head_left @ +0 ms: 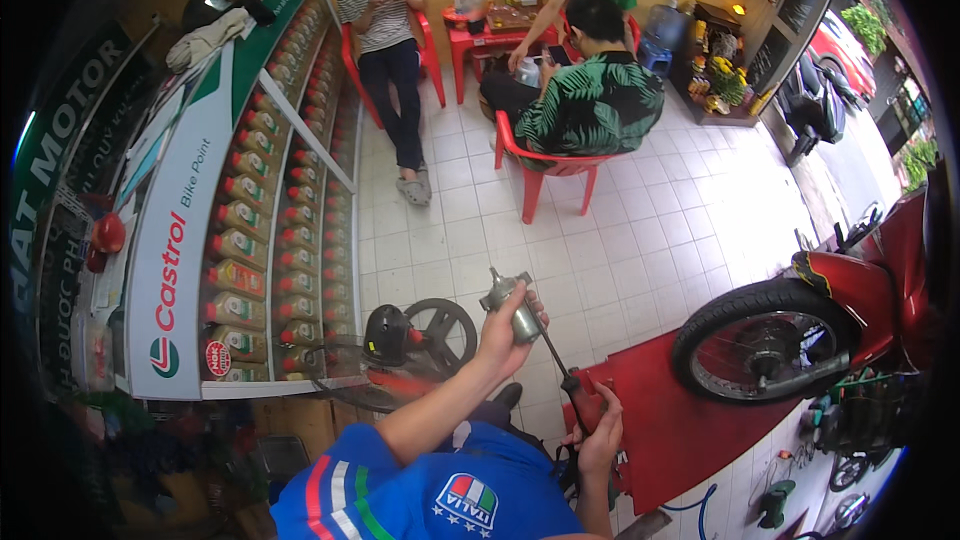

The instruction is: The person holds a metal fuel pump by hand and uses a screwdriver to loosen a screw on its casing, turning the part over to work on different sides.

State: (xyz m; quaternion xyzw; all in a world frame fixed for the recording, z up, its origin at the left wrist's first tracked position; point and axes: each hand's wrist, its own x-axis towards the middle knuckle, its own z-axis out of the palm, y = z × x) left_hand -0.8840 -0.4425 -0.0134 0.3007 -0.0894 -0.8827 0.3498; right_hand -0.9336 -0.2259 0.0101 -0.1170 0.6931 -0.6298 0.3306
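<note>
In front of my chest, my left hand [508, 332] is closed around a silver cylindrical metal part that looks like a starter motor [523, 318], its narrow shaft pointing up and away. Lower and to the right, my right hand [600, 434] grips the red and black handle of a screwdriver [586, 404]. The screwdriver's long dark shaft slants up to the left, and its tip end reaches the near side of the motor. Where exactly the tip meets the motor is too small to tell.
A rack of oil bottles [245, 220] stands at left. To the right, a red motorbike's wheel [765, 340] stands beside a red platform [665, 420]. A fan-like wheel [440, 330] is near my left arm. People sit on red chairs [560, 165] by a red table [490, 37].
</note>
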